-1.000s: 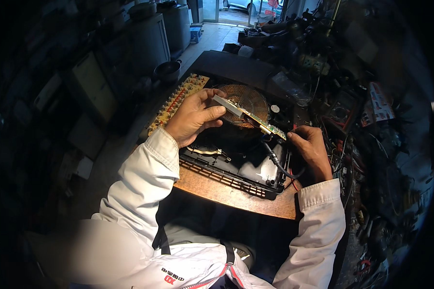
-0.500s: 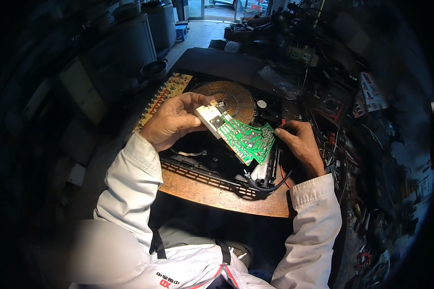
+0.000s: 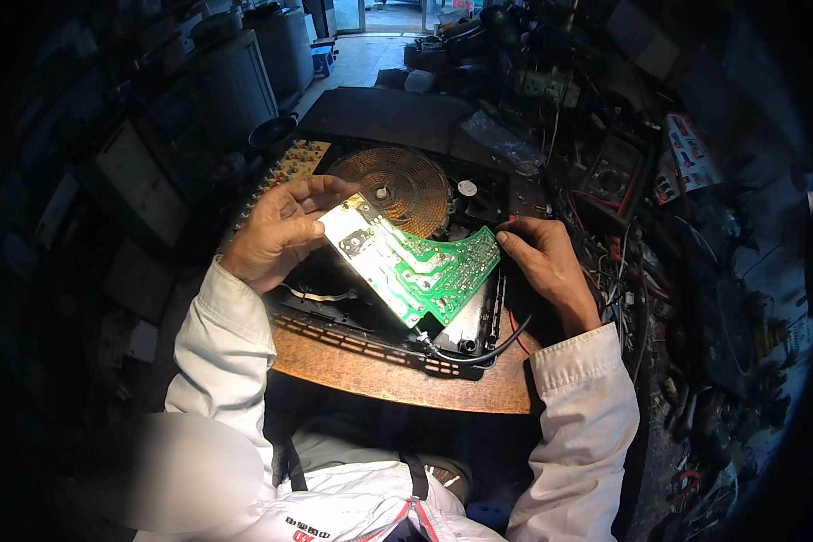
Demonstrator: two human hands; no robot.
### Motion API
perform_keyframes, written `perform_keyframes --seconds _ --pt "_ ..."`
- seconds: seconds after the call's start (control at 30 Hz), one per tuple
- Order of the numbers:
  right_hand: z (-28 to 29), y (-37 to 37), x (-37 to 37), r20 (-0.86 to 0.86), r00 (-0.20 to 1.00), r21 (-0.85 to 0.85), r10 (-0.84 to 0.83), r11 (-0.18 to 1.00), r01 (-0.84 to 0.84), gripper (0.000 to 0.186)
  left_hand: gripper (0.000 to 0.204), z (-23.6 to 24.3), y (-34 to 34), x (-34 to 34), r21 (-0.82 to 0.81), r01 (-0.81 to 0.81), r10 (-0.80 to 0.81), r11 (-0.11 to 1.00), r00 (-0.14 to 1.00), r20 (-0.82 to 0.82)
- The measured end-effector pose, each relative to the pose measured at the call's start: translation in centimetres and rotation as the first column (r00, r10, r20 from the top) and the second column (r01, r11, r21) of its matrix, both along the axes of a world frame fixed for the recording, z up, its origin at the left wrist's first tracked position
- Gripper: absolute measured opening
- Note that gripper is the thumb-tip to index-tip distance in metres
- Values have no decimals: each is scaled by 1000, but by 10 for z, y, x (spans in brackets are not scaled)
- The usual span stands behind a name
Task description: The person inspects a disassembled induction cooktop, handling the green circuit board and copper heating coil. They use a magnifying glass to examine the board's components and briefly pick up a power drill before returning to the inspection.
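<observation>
Circuit board (image 3: 434, 280) rotated: edge-on a second ago, half-turned at 0.5 s, now its green solder side faces the camera more fully, with strong glare down its left strip. Left hand (image 3: 282, 233) and right hand (image 3: 548, 266) now farther apart. Board's lower corner sits lower, covering more of the pale patch (image 3: 469, 318) in the casing. Coil (image 3: 406, 188) less covered than a second ago. Black cable (image 3: 479, 359) lies lower, bowed below the board. Whole view shifted; doorway (image 3: 393, 16) further left.

Free near tabletop (image 3: 397, 381); green board (image 3: 415, 275) and cable (image 3: 471, 361) over black casing (image 3: 364, 338)
</observation>
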State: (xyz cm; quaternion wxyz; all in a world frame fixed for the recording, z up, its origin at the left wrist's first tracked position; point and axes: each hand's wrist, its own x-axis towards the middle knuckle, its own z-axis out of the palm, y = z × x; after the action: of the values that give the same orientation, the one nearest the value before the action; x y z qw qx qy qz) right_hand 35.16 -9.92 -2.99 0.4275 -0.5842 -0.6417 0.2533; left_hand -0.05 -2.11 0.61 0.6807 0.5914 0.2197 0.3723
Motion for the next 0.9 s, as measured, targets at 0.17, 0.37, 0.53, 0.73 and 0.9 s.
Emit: perform_keyframes --seconds 0.17,0.37,0.53,0.73,0.9 --pt "17 -8 -3 -27 999 -85 21 996 -23 28 58 -9 0 4 85 -35 36 996 999 -5" --pt "35 -20 0 -183 982 -185 44 980 -78 26 50 -16 1 14 182 -141 172 973 971 -167" --pt "38 -21 2 -205 976 -192 70 975 -110 26 48 -14 -2 15 180 -183 224 967 943 -247" --pt "30 -18 5 -311 948 -188 74 972 -138 25 49 -9 -3 13 203 -193 252 960 911 -325" --pt "29 -19 9 -381 917 -185 115 963 -198 27 50 -9 -5 15 199 -221 274 955 915 -297"
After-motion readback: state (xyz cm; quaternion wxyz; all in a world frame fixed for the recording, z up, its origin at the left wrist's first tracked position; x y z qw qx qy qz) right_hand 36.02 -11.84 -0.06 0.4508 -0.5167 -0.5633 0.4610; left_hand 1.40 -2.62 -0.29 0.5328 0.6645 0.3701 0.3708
